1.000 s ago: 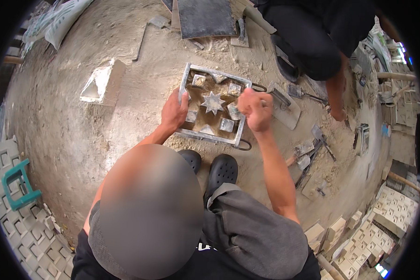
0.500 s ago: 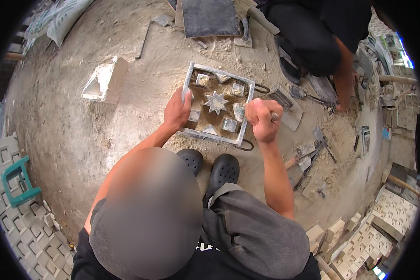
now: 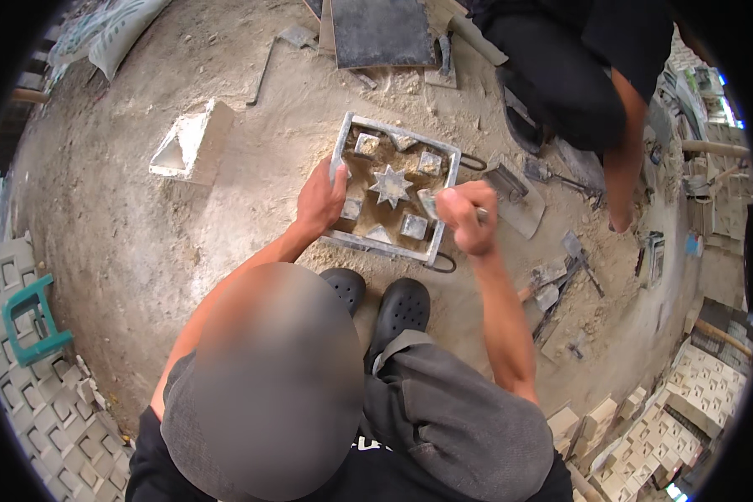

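Note:
Just beyond my shoes lies a square metal mould [image 3: 371, 245], with a raised star [image 3: 391, 186] at its centre and square and triangular blocks around it. Sandy material coats the hollows between them. My left hand [image 3: 320, 201] grips the mould's left wall, thumb over the rim. Over the right wall, my right hand [image 3: 468, 216] is closed in a fist around a short tool; only its handle end shows below the fist, and its working end cannot be made out. Wire loop handles [image 3: 443, 263] stick out from the mould's right side.
A co-worker [image 3: 552, 75] crouches at far right, one hand near the ground. Trowels and hand tools [image 3: 573, 259] lie in rubble at right. A white hollow block [image 3: 213, 142] stands at left, a dark board [image 3: 385, 33] at the far side, a green stool [image 3: 38, 322] far left.
My right hand has shifted slightly left and its wrist has turned, while the left stays on the mould's wall. The co-worker's hand has moved slightly nearer.

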Available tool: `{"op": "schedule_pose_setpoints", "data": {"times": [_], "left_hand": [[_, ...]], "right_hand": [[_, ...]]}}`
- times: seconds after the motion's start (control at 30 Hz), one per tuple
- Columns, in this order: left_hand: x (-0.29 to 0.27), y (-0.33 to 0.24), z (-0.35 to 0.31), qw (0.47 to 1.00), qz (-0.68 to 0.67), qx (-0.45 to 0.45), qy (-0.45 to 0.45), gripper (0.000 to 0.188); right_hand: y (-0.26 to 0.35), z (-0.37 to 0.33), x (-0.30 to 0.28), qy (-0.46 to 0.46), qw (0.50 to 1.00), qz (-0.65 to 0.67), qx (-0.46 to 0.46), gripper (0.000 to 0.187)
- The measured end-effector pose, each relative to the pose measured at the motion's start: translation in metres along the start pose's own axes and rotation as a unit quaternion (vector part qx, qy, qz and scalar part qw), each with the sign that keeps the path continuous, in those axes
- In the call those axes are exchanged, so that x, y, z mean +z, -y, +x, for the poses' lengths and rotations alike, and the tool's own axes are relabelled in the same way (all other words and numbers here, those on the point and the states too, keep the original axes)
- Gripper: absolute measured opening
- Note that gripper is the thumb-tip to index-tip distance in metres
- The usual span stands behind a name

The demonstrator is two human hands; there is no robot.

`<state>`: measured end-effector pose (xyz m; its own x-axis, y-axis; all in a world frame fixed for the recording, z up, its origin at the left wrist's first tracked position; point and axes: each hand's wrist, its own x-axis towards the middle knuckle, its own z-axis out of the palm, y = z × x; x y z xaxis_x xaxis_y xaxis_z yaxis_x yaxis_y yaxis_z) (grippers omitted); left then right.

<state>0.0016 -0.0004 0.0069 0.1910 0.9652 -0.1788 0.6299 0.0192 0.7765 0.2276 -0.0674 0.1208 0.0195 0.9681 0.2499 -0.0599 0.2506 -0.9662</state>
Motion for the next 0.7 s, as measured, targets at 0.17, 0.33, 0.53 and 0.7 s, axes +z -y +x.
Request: {"op": "schedule_pose_setpoints", "data": {"times": [0.17,0.33,0.53,0.7], "left_hand": [[-0.002,0.0,0.001,1.0,0.005,-0.006,0.003,0.045],[-0.001,0.006,0.001,0.999,0.003,0.025,-0.032,0.044],[0.0,0.004,0.002,1.0,0.008,-0.003,-0.004,0.043],[0.0,0.002,0.0,1.0,-0.002,0.016,-0.026,0.043]], "right_hand": [[0.003,0.001,-0.003,0.072,0.992,-0.104,-0.016,0.04],[0.028,0.012,0.005,0.132,0.985,-0.104,-0.03,0.037],[-0.004,0.009,0.0,0.072,0.994,-0.086,0.014,0.04],[-0.009,0.003,-0.002,0.051,0.999,-0.017,-0.003,0.04]]}}
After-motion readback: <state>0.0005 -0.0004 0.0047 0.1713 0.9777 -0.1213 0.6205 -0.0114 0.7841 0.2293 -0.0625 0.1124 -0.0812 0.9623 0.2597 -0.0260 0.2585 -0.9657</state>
